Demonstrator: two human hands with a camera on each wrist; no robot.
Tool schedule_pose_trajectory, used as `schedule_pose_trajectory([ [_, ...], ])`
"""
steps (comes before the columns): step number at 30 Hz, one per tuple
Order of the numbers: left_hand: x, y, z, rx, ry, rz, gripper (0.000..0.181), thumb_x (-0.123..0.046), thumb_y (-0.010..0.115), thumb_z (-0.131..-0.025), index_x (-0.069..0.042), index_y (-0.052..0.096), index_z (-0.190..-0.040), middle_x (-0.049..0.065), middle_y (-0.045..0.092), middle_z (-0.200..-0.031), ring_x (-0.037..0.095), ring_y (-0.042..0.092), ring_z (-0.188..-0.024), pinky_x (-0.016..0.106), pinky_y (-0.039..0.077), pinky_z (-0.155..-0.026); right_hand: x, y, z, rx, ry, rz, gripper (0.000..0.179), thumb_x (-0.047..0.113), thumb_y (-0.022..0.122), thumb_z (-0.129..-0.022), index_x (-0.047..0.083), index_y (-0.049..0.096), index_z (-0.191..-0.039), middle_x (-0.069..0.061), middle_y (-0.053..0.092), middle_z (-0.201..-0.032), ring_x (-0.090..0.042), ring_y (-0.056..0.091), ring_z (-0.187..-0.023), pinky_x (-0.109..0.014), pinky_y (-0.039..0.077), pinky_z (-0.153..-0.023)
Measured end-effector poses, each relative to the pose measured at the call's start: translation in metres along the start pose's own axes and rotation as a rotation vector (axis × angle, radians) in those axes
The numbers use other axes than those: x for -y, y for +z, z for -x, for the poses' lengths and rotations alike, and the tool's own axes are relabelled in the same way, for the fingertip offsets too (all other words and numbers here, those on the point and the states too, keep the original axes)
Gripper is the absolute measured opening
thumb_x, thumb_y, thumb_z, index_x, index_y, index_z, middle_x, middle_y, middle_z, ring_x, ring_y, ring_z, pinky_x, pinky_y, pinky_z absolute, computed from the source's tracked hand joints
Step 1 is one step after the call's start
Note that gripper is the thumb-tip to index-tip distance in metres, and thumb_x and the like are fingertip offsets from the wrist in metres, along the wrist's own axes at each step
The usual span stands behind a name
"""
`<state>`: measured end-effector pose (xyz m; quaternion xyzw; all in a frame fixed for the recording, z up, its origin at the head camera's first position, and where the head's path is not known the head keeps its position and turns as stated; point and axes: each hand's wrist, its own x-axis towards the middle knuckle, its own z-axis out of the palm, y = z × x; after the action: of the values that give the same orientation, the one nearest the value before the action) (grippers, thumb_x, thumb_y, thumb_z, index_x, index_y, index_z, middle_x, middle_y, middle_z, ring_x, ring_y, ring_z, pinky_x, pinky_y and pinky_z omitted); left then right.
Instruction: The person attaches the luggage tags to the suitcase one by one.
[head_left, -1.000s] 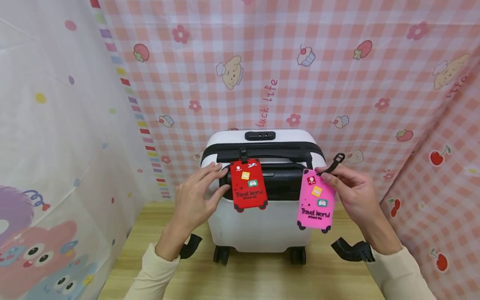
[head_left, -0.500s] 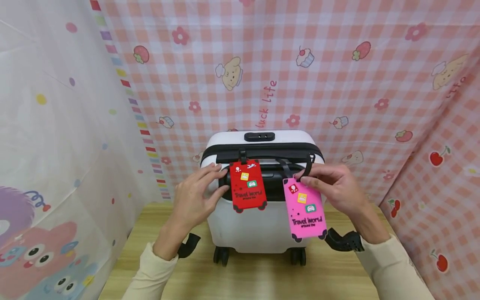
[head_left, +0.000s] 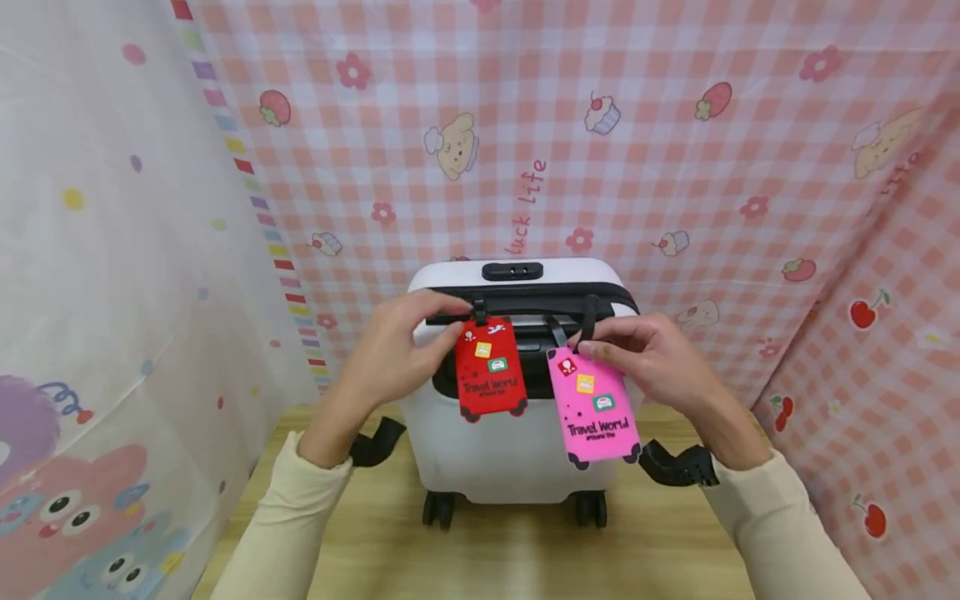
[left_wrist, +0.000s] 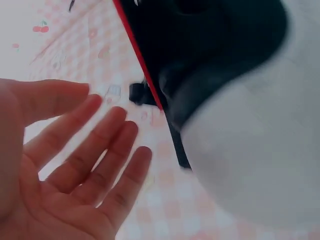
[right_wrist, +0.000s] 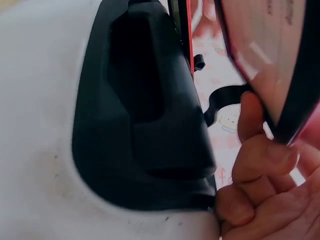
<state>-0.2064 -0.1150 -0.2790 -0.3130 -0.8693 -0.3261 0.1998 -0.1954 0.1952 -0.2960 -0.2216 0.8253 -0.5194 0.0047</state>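
A white suitcase [head_left: 510, 467] stands upright, its black handle recess facing me. From its handle hangs a red luggage tag [head_left: 491, 375] on a short black strap [head_left: 480, 312]. My left hand [head_left: 397, 346] is beside that strap with thumb and forefinger apart; the left wrist view has its fingers [left_wrist: 107, 170] loosely bent, holding nothing. A pink luggage tag [head_left: 596, 408] is pinched near its top by my right hand [head_left: 660, 358]. The pink tag's black strap [right_wrist: 225, 97] loops up over the suitcase handle. In the right wrist view, the tag's back hides part of the fingers.
The suitcase's small wheels [head_left: 438, 508] rest on a wooden surface [head_left: 495, 558]. Pink checked cloth [head_left: 525, 108] hangs close behind, with another checked cloth [head_left: 870, 400] at the right. A white cartoon cloth [head_left: 112, 275] borders the left side.
My right hand has carried the pink tag left, and its strap now loops over the handle. My left hand has risen from beside the red tag to its strap.
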Motion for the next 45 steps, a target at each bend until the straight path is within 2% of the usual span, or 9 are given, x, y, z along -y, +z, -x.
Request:
schedule_pose_trajectory([
  [4, -0.009, 0.006, -0.024, 0.051, -0.011, 0.019, 0.027, -0.017, 0.067, -0.094, -0.009, 0.070, -0.119, 0.003, 0.070, -0.118, 0.019, 0.062, -0.109, 0.038, 0.051, -0.095, 0.007, 0.000, -0.009, 0.011, 0.007, 0.064, 0.014, 0.014, 0.067, -0.095, 0.003, 0.074, -0.101, -0.009, 0.068, -0.084, -0.019, 0.064, -0.070, -0.028, 0.054, -0.063],
  [9, -0.016, 0.017, -0.047, 0.161, -0.028, 0.014, 0.031, -0.019, 0.065, -0.095, -0.009, 0.067, -0.125, 0.004, 0.067, -0.124, 0.019, 0.058, -0.115, 0.037, 0.048, -0.101, 0.012, -0.003, -0.020, 0.043, 0.016, 0.105, 0.014, 0.016, 0.067, -0.095, 0.004, 0.073, -0.095, -0.010, 0.065, -0.081, -0.019, 0.061, -0.070, -0.028, 0.051, -0.063],
  [13, -0.019, 0.023, -0.058, 0.240, -0.092, 0.024, 0.035, -0.021, 0.064, -0.096, -0.012, 0.065, -0.129, 0.004, 0.066, -0.127, 0.020, 0.057, -0.119, 0.038, 0.045, -0.105, 0.011, -0.003, -0.026, 0.087, -0.001, 0.081, 0.014, 0.014, 0.066, -0.096, 0.003, 0.074, -0.095, -0.010, 0.070, -0.086, -0.020, 0.062, -0.069, -0.028, 0.052, -0.062],
  [21, -0.020, 0.040, -0.072, 0.319, -0.196, 0.052, 0.033, -0.027, 0.064, -0.096, -0.017, 0.064, -0.127, 0.005, 0.068, -0.119, 0.018, 0.061, -0.111, 0.038, 0.046, -0.102, 0.003, -0.004, -0.033, 0.106, -0.042, 0.025, 0.015, 0.012, 0.066, -0.095, 0.000, 0.074, -0.099, -0.010, 0.068, -0.081, -0.018, 0.062, -0.065, -0.028, 0.053, -0.059],
  [27, -0.021, 0.051, -0.076, 0.300, -0.238, -0.006, 0.036, -0.039, 0.069, -0.091, -0.020, 0.067, -0.122, 0.002, 0.071, -0.111, 0.016, 0.063, -0.104, 0.038, 0.048, -0.094, -0.003, -0.006, -0.036, 0.090, -0.040, -0.003, 0.015, 0.012, 0.067, -0.095, -0.001, 0.074, -0.098, -0.008, 0.067, -0.076, -0.016, 0.062, -0.062, -0.027, 0.052, -0.057],
  [31, -0.022, 0.056, -0.077, 0.289, -0.270, -0.045, 0.041, -0.048, 0.072, -0.086, -0.022, 0.070, -0.118, -0.002, 0.073, -0.106, 0.014, 0.063, -0.099, 0.036, 0.048, -0.088, -0.002, -0.006, -0.035, 0.095, -0.023, 0.001, 0.017, 0.017, 0.069, -0.094, 0.002, 0.074, -0.098, -0.006, 0.066, -0.076, -0.016, 0.060, -0.064, -0.027, 0.050, -0.058],
  [35, -0.023, 0.059, -0.078, 0.290, -0.305, -0.029, 0.038, -0.047, 0.074, -0.085, -0.023, 0.072, -0.114, -0.002, 0.073, -0.106, 0.014, 0.062, -0.098, 0.036, 0.047, -0.086, -0.003, -0.003, -0.032, 0.090, -0.025, 0.022, 0.016, 0.020, 0.069, -0.094, 0.004, 0.074, -0.096, -0.006, 0.065, -0.075, -0.017, 0.060, -0.063, -0.027, 0.049, -0.057],
  [40, -0.023, 0.062, -0.078, 0.298, -0.354, 0.002, 0.035, -0.042, 0.076, -0.085, -0.022, 0.073, -0.113, 0.001, 0.072, -0.108, 0.016, 0.061, -0.098, 0.036, 0.048, -0.086, -0.004, 0.000, -0.031, 0.075, -0.049, 0.036, 0.013, 0.016, 0.068, -0.094, 0.004, 0.074, -0.096, -0.008, 0.066, -0.076, -0.019, 0.061, -0.062, -0.028, 0.051, -0.056],
  [45, -0.025, 0.063, -0.079, 0.290, -0.376, -0.015, 0.033, -0.042, 0.077, -0.084, -0.022, 0.075, -0.111, -0.001, 0.070, -0.105, 0.015, 0.060, -0.094, 0.034, 0.047, -0.083, -0.003, 0.001, -0.030, 0.076, -0.063, 0.011, 0.013, 0.014, 0.067, -0.095, 0.002, 0.073, -0.097, -0.011, 0.065, -0.079, -0.019, 0.062, -0.064, -0.028, 0.052, -0.058],
])
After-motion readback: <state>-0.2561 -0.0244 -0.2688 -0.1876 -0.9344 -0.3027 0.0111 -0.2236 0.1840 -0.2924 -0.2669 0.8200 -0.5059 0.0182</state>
